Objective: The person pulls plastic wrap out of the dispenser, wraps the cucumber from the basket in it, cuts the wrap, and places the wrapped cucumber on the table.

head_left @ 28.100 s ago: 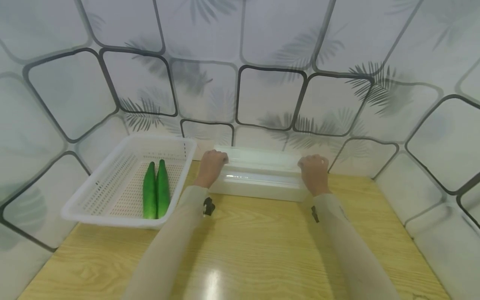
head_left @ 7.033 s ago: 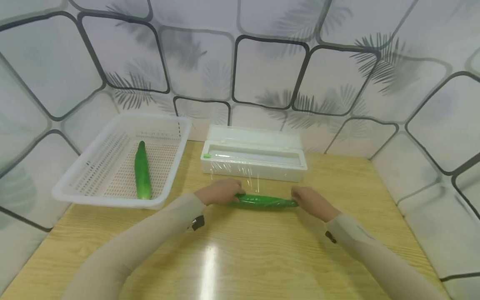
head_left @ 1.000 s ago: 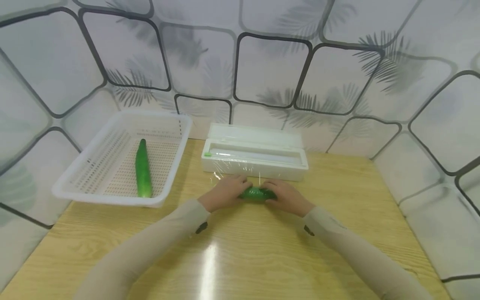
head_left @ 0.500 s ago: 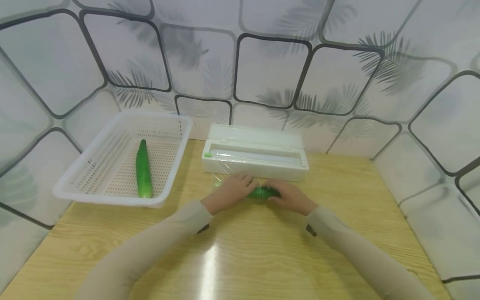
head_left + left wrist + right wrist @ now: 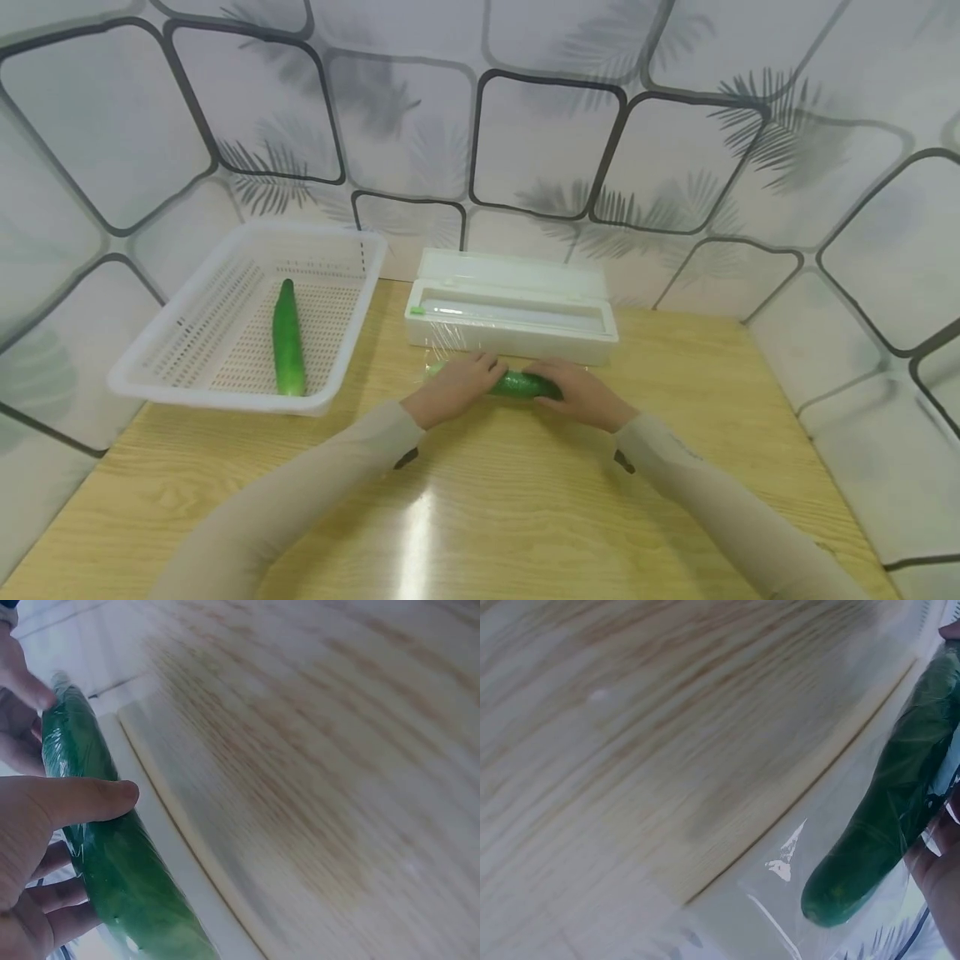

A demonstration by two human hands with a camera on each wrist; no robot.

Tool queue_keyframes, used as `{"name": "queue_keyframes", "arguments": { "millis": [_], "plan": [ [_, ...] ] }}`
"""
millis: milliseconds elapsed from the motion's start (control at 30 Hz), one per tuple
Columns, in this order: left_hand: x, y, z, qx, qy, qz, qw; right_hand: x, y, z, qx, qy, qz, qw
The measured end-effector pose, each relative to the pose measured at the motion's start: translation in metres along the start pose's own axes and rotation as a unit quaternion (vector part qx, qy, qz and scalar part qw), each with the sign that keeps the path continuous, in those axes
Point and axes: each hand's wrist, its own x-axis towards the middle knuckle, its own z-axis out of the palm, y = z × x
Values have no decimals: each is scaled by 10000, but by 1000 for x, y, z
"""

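Note:
A green cucumber (image 5: 521,384) wrapped in clear cling film lies crosswise in front of the white film dispenser box (image 5: 525,340). My left hand (image 5: 456,390) grips it left of the middle; in the left wrist view the thumb crosses the near side of the cucumber (image 5: 135,862), fingers behind. My right hand (image 5: 581,396) holds the other end, its thumb on the near side. Film (image 5: 448,336) stretches from the box down to the cucumber. In the right wrist view loose film extends past the rounded end of the cucumber (image 5: 885,810).
At the left stands a white perforated basket (image 5: 217,398) with one unwrapped cucumber (image 5: 288,342) in it. The dispenser's lid (image 5: 513,271) is raised, with a green slider (image 5: 417,311) at the box's left. A patterned wall (image 5: 547,142) rises behind the wooden table (image 5: 510,508).
Earlier, two cucumbers lay in the basket and both hands were on the dispenser; one cucumber then came between the hands. In the last second, the hands have shifted slightly along and around it.

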Motion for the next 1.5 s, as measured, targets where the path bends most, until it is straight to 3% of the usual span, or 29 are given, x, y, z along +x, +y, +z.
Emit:
{"name": "queue_keyframes", "arguments": {
  "millis": [133,333,467,700,833,967,1267,1500],
  "plan": [
    [0,0,1,-290,-113,-68,9995,-4,4,5,-378,42,17,9993],
    [1,-2,4,-452,-147,-96,9988,-12,11,10,-1263,785,-259,9885],
    [1,-3,5,-512,-225,-109,9984,-14,13,10,-1534,954,-272,9832],
    [3,-2,2,-463,-576,-440,9963,-13,15,10,-1705,993,-346,9797],
    [1,-4,4,-726,-654,-643,9931,-12,15,10,-1723,993,-358,9794],
    [-1,-6,7,-905,-582,-746,9914,-12,14,10,-1730,979,-345,9794],
    [-6,-14,8,-1122,-7,-933,9893,-13,16,8,-1729,825,-285,9811],
    [-7,-18,6,-1417,-117,-1146,9832,-13,19,7,-1752,893,-426,9796]
  ]
}}
